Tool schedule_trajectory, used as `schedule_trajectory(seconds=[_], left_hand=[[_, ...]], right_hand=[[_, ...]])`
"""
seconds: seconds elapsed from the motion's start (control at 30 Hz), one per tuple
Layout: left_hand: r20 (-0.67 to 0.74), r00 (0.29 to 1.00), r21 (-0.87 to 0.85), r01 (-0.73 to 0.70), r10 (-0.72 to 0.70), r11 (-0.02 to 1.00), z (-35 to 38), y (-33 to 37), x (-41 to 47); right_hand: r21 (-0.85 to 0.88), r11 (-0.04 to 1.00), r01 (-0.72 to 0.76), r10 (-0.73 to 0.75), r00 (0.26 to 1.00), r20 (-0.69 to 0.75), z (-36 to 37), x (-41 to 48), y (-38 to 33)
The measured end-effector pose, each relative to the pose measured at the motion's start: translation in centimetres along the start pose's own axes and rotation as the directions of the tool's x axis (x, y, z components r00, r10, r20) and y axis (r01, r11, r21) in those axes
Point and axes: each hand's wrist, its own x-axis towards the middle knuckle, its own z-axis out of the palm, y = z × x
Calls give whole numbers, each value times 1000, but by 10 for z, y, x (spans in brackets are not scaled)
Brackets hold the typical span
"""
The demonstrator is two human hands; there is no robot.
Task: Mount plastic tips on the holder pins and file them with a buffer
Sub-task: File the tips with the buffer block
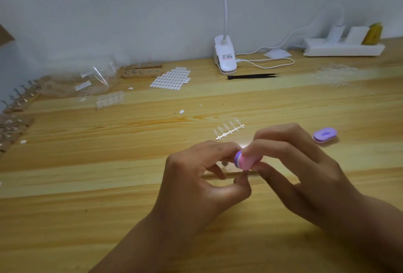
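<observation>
My right hand (292, 163) grips a small pink and purple buffer (245, 160) between thumb and fingers, low over the wooden table. My left hand (196, 176) pinches something small right under the buffer, most likely a holder pin with a tip; my fingers hide it. A wooden holder strip (226, 174) lies on the table beneath both hands, with one pin (224, 163) showing between my fingers. A strip of clear plastic tips (229, 131) lies just beyond my hands.
A purple oval buffer lid (325, 135) rests to the right. Black tweezers (253, 75), a clip lamp (225, 59), a sheet of white adhesive tabs (172, 78), more wooden pin holders (141, 72), plastic bags (91, 80) and a power strip (342, 49) stand farther back.
</observation>
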Motion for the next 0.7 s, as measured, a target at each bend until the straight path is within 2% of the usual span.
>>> schedule_trajectory(seconds=[0.13,0.3,0.43,0.6,0.7], left_hand=[[-20,995,-51,95,-96,994,-1,0,2],[23,1000,-34,19,-18,999,1,1,1],[2,995,-58,97,-97,994,1,-1,1],[34,999,-45,38,-37,998,3,0,1],[-1,996,-62,90,-90,994,1,0,1]], right_hand=[[32,998,-50,51,998,-40,-2,1,3],[20,1000,9,-8,1000,-20,4,0,-2],[43,998,-56,56,998,-21,0,0,6],[49,999,16,-16,1000,-15,6,-1,-2],[30,998,-55,55,998,2,0,-1,9]])
